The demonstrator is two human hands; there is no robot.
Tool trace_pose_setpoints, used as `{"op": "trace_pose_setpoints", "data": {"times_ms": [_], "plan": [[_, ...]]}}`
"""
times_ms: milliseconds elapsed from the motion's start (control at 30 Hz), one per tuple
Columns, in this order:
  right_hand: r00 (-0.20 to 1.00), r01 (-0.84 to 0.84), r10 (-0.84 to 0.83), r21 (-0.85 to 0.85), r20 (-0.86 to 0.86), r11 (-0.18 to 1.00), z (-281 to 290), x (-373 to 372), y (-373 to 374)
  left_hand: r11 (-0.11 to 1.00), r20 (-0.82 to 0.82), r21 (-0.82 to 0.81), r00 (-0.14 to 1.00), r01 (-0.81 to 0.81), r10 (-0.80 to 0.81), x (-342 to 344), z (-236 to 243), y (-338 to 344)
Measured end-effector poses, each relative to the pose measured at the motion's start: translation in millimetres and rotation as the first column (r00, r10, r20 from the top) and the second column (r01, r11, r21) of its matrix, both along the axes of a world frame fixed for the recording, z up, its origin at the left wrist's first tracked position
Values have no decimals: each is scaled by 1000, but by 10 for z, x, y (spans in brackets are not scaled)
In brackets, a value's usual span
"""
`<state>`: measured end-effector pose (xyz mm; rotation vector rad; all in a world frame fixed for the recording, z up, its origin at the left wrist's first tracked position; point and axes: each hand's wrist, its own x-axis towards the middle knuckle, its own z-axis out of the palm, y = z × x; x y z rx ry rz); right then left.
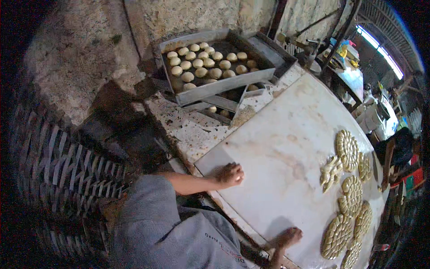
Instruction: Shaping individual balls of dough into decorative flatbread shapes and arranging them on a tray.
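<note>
My left hand (231, 175) is at the near left edge of a pale worktop (273, 157), its fingers curled in. Lower down, nearer the right side, my right hand (290, 237) is curled closed too, above the same surface. Whatever either hand may hold is hidden inside its fingers. Bare worktop lies between the two hands. To the right of my right hand lies a flat oval of pale segmented dough (337, 236). Beyond it are more such dough rounds (350, 195), a large coil (347, 150) and a loose bunch of dough strips (331, 173).
At the far left corner, a metal tray (224, 89) of round dough balls (201, 71) sits on stacked trays. A rough speckled ledge (192, 134) borders the worktop. A stained wall (192, 18) stands behind. Cluttered shelves and containers (371, 116) fill the far right.
</note>
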<state>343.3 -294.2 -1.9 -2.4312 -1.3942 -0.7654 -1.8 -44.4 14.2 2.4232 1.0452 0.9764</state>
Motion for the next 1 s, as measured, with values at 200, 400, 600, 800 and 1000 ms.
{"op": "trace_pose_setpoints", "data": {"times_ms": [200,400,600,800,1000], "plan": [[903,405,-428,-270,-31,874,166,354,427,926,-4,255,957,-278,289,607,-356,239],[834,428,-545,-528,-82,734,330,-128,421,12,62,-908,161,418,-985,63,1542,745],[684,374,-241,47,-688,926,125,-590,190,885,74,69,882,460,-465,-1401,4091,3084],[-320,13,471,493,-822,870,1926,-2168,2098,960,-135,225,971,-165,198,-1913,2348,5346],[491,-491,637,415,-594,766,4091,-3515,4093,986,345,-45,929,160,-135,-2733,3516,4187]]}}
